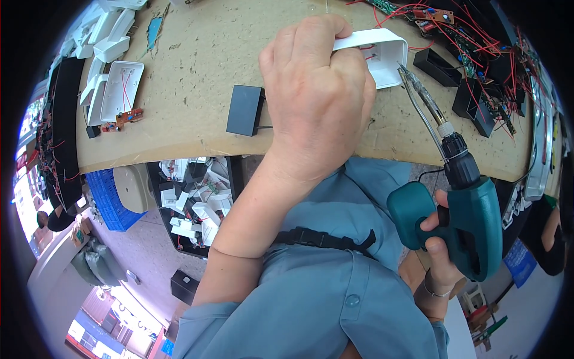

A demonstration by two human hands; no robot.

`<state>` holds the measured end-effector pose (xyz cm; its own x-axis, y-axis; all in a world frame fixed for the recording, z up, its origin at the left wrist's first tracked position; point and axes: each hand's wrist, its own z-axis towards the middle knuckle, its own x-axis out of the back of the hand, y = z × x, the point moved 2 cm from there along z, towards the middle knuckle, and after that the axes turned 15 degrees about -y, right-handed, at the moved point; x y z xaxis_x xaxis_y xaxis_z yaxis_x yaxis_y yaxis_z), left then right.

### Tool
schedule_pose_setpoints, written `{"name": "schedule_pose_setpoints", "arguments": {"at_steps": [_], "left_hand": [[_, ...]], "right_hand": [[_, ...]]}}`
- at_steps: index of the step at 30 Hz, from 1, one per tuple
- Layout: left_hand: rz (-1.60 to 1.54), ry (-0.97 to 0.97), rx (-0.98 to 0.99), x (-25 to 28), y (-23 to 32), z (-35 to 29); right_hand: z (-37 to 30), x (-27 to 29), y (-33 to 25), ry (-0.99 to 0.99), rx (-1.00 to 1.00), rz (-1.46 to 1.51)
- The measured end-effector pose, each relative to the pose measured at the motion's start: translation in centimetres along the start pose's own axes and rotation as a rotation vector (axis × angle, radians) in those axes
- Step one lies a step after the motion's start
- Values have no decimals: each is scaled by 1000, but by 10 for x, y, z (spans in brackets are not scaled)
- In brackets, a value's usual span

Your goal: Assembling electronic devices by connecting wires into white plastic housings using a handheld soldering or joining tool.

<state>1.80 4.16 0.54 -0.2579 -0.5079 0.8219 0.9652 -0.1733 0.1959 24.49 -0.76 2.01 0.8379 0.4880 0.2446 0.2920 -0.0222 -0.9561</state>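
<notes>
My left hand [317,90] is closed over a white plastic housing [391,49], holding it tilted above the table with its open side turned to the right. Inside the housing a little red wire shows; the rest is hidden by my fingers. In my right hand [441,260] is a dark green soldering gun [489,224], gripped by its handle. Its metal tip and the thin feed tube beside it point up and left, close to the housing's right edge; whether they touch I cannot tell. A dark grey box [244,110] lies left of my left wrist.
Red-wired circuit boards [439,16] and black cases [436,67] crowd the table's right back. White housings [121,90] and a small brown board [124,119] lie at the left. Below the table's edge stand a bin of white parts [206,212] and a blue crate [113,200].
</notes>
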Motion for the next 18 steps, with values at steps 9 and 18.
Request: {"name": "schedule_pose_setpoints", "arguments": {"at_steps": [9,18], "left_hand": [[-19,-10,12,-1,0,0],[-18,2,13,0,1,0]], "right_hand": [[0,1,3,-41,18,-9],[-1,1,3,-37,-36,18]]}}
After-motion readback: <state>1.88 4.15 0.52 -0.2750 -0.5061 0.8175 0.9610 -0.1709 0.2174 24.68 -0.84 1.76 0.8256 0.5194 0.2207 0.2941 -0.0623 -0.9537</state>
